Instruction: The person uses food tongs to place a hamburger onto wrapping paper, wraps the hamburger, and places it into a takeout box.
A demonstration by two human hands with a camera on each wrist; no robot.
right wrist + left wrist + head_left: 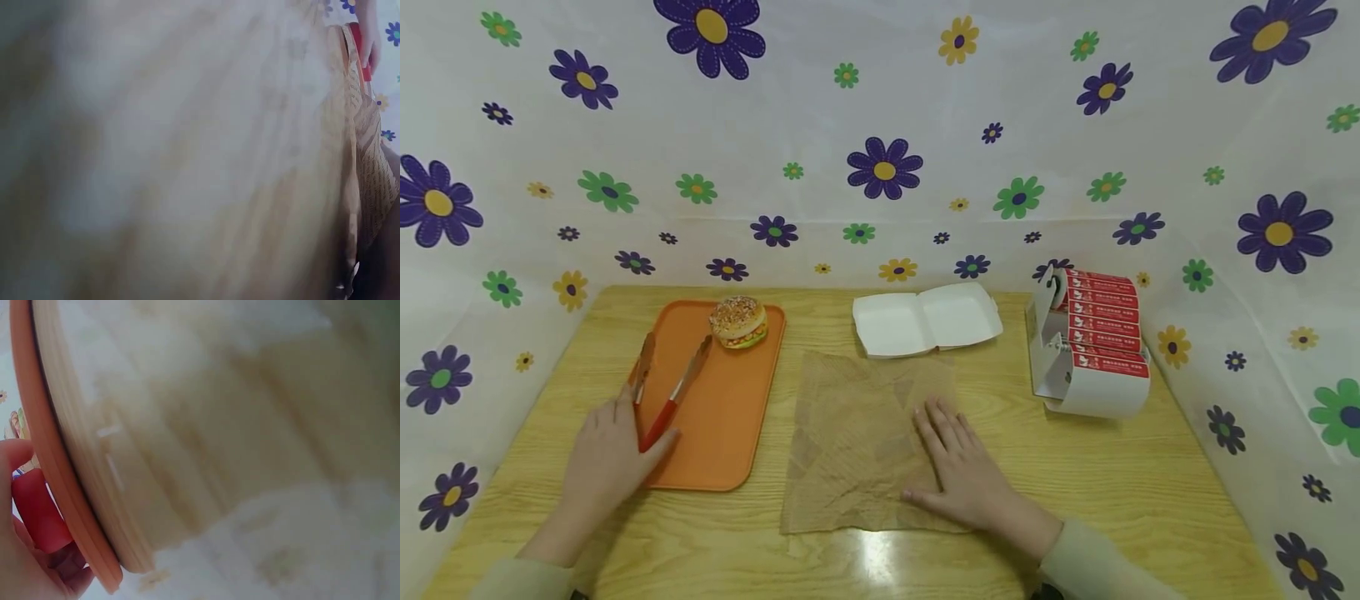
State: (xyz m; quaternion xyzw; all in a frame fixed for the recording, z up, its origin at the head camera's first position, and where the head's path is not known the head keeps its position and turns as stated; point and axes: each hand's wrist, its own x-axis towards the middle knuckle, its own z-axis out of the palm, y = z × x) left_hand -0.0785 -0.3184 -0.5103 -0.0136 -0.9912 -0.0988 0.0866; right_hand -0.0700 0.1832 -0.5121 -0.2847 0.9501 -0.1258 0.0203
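In the head view my left hand (601,454) holds the red-handled tongs (662,423) at their handle end. The tongs' two arms are spread apart over an orange tray (724,442), their tips pointing away from me. From the left wrist, the red handle (40,509) shows between the fingers beside the tray's edge (47,437). A sesame-topped burger (739,322) sits in the tray's far right corner, just past one tong tip. My right hand (961,479) rests with fingers spread on the right side of a creased sheet of brown paper (850,433).
Behind the paper lies an unfolded white takeaway box (891,325). A white label dispenser (1056,367) with a roll of red-and-white labels (1105,333) stands at the right. Flower-printed cloth (820,108) walls in the back and sides of the wooden table (1120,492).
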